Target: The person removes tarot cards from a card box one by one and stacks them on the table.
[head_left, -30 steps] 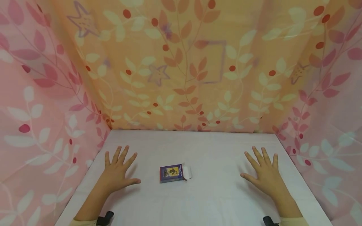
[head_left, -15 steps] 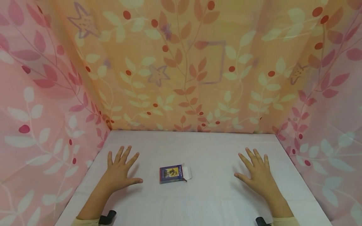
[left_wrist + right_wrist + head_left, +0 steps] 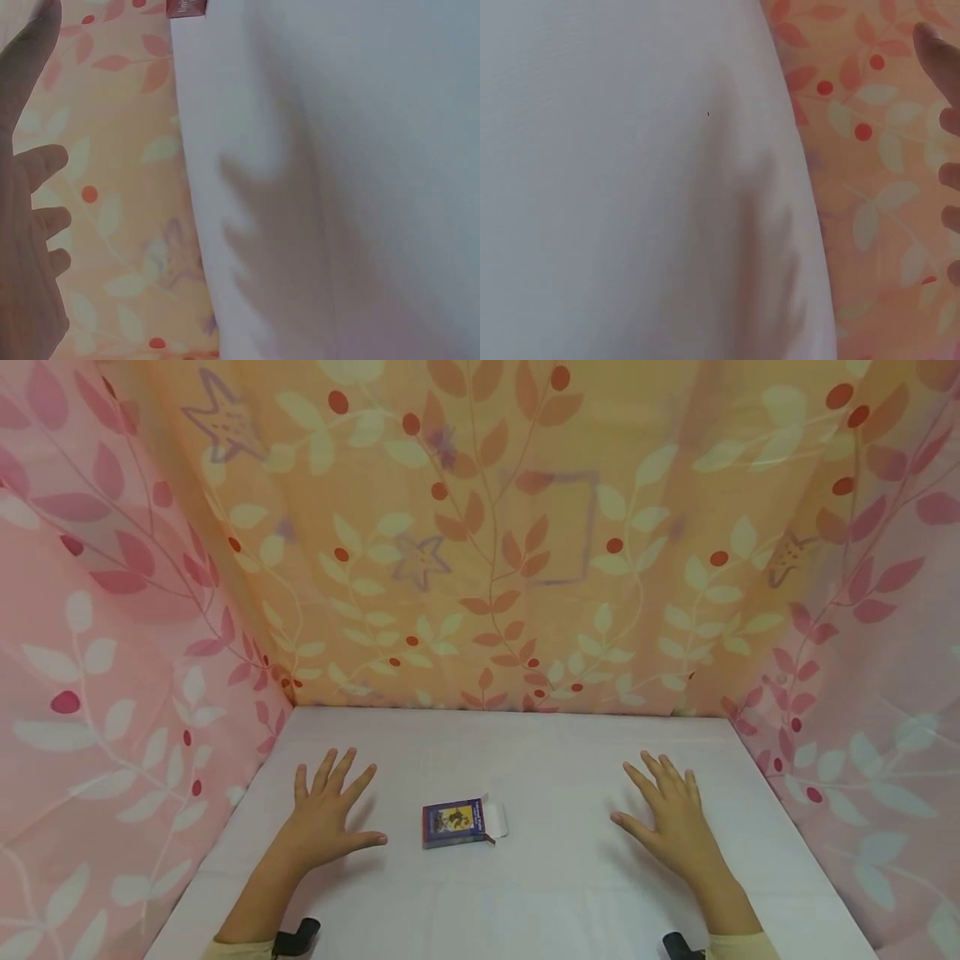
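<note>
A small purple card box (image 3: 454,822) with a yellow picture lies on the white table, its white end flap folded out to the right. To its left, my left hand (image 3: 322,818) hovers with fingers spread and thumb pointing toward the box. My right hand (image 3: 672,821) is held over the table farther off on the other side, fingers spread, holding nothing. In the left wrist view, a red end of the box (image 3: 186,7) shows at the top edge, beyond the thumb (image 3: 34,56). Only the fingertips (image 3: 949,176) of the right hand appear in the right wrist view.
The white tabletop (image 3: 540,902) carries shadows of both hands. An orange leaf-patterned cloth (image 3: 480,527) hangs along the back edge. Pink patterned cloths flank the table at left (image 3: 127,677) and right (image 3: 885,693). Black straps (image 3: 297,937) sit at the wrists.
Both hands have drifted inward toward the box, the right hand moving left more than the left hand moves right. The right fingers are closer together. The box stays put.
</note>
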A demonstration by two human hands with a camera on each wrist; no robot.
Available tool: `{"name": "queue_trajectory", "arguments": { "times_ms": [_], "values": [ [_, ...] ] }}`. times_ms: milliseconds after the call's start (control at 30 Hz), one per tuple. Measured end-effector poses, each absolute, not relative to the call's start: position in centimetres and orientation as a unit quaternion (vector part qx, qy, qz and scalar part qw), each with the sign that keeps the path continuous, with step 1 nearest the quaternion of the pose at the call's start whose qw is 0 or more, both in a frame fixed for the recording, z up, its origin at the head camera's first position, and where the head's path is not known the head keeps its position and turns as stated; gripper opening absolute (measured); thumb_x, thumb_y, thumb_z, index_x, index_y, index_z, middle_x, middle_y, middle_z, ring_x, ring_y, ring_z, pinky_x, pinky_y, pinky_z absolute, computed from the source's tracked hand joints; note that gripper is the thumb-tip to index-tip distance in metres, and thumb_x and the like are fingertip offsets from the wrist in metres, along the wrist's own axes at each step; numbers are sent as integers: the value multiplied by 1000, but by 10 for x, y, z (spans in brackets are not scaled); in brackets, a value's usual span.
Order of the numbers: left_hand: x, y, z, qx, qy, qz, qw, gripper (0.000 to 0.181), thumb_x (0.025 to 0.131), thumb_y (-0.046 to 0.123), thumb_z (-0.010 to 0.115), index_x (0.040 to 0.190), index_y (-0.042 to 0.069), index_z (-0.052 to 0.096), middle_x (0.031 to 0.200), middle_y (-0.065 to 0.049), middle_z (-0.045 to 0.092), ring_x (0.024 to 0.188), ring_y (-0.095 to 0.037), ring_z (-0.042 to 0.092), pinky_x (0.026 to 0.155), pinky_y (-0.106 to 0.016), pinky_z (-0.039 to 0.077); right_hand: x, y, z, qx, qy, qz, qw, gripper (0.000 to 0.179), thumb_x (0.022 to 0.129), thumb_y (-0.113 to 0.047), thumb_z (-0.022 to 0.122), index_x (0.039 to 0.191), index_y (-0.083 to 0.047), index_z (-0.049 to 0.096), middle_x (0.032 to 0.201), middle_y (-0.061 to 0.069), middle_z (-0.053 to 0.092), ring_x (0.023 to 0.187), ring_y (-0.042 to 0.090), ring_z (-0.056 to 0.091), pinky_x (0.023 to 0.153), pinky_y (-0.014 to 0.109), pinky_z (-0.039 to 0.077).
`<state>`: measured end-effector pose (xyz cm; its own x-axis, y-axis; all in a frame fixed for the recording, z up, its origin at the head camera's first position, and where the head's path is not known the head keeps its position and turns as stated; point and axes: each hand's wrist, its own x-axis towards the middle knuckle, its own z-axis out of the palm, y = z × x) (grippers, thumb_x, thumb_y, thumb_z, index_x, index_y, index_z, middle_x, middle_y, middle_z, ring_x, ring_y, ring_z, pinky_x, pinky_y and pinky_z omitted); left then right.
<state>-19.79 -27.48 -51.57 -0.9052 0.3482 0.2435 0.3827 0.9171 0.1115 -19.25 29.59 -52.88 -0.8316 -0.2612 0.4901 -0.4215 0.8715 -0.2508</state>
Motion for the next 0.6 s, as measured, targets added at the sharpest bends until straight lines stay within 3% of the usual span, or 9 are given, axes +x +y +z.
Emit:
{"name": "queue_trajectory", "arguments": {
  "times_ms": [167, 333, 600],
  "values": [
    [-200, -269, -516, -189, -972, -82, 110, 112, 71, 88, 65, 160, 27, 35, 169, -18, 18, 155, -46, 7, 116, -73, -14, -193, 289, -529, 175, -937, 192, 234, 83, 82, -50, 81, 152, -18, 50, 159, 18, 40, 149, 47, 27, 122, 69, 4],
    [-200, -263, -514, -186, -972, -97, 106, 112, 70, 82, 71, 160, 26, 35, 169, -18, 18, 155, -47, 6, 115, -73, -15, -194, 283, -530, 172, -931, 216, 237, 83, 82, -46, 82, 153, -20, 48, 158, 19, 42, 148, 47, 30, 122, 68, 8],
    [-201, -252, -514, -195, -967, -133, 100, 111, 71, 79, 73, 160, 26, 35, 170, -15, 20, 155, -44, 9, 116, -76, -4, -197, 275, -532, 156, -929, 248, 228, 81, 84, -43, 82, 153, -17, 48, 155, 16, 46, 145, 45, 35, 121, 67, 15]
  ]
}}
